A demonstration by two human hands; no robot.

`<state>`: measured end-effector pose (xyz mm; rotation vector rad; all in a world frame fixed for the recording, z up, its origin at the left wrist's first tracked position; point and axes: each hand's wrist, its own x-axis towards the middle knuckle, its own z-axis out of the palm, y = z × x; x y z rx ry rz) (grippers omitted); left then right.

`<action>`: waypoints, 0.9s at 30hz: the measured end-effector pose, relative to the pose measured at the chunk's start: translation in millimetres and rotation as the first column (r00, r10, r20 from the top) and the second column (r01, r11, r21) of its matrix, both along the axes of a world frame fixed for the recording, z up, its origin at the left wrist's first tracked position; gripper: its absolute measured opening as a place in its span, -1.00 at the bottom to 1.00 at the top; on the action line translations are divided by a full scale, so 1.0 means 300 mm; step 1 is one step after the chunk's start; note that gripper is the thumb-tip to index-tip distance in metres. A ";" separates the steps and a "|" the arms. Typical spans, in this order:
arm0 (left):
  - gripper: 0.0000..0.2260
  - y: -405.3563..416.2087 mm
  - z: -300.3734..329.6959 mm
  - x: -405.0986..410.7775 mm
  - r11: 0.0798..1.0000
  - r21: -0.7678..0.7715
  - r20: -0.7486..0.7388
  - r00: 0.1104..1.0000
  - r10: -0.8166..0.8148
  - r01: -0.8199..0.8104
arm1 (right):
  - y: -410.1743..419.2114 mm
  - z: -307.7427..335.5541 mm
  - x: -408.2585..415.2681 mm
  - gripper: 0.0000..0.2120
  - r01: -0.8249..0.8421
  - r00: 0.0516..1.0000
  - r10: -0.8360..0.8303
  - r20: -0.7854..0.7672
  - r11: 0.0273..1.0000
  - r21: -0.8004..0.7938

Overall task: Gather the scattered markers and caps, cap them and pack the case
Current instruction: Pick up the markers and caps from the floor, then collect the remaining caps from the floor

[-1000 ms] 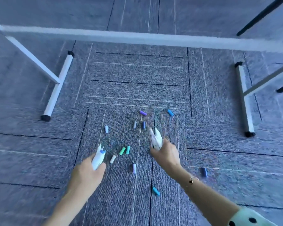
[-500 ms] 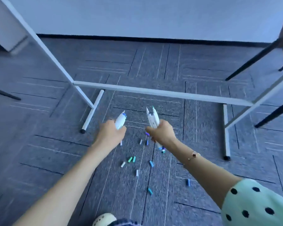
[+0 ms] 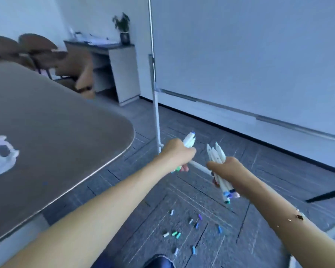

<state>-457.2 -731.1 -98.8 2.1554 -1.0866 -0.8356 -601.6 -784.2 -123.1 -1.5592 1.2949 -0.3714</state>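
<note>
Fingers of the left hand (image 3: 177, 154) were curled round a small bundle of markers (image 3: 190, 139), their tips pointing up at frame centre and coloured ends showing below the fist. Just right of it, apart from it, the right hand (image 3: 227, 168) gripped a bigger bundle (image 3: 217, 154), white tips up and capped ends hanging toward the lower right. Both arms reached in from the bottom edge; a bracelet (image 3: 298, 217) sat on the right wrist. Below the hands, loose caps (image 3: 174, 233) in white, green, blue and purple lay scattered on the grey carpet (image 3: 259, 171) at lower centre. At left, a brown bench (image 3: 56, 132) with a rounded corner carried a blurred whitish thing (image 3: 1, 154); I could not tell whether it was the case. A whiteboard (image 3: 249, 55) on a stand filled the upper right. Chairs (image 3: 37, 47), a cabinet (image 3: 116, 68) and a plant (image 3: 123, 28) stood upper left.
</note>
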 end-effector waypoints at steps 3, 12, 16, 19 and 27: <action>-0.86 0.126 0.152 0.106 0.998 -0.029 -0.034 0.998 0.054 -0.055 | 0.090 0.164 0.117 -0.83 -0.098 0.995 0.098 0.014 0.995 -0.035; -0.89 0.712 0.342 0.736 0.911 -0.097 -0.036 0.917 0.398 -0.400 | 0.476 0.432 0.680 -0.77 -0.457 0.889 0.450 -0.083 0.877 -0.148; -0.90 0.954 0.323 1.011 0.829 -0.046 -0.038 0.830 0.557 -0.558 | 0.617 0.425 1.000 -0.84 -0.574 0.814 0.561 -0.151 0.817 -0.059; -0.87 1.058 0.286 1.183 0.746 -0.065 -0.105 0.748 0.656 -0.663 | 0.698 0.430 1.239 -0.83 -0.638 0.761 0.623 -0.178 0.769 -0.038; -0.85 1.079 0.188 1.429 0.620 -0.049 -0.226 0.614 0.757 -0.783 | 0.795 0.391 1.719 -0.81 -0.746 0.651 0.711 -0.268 0.664 -0.048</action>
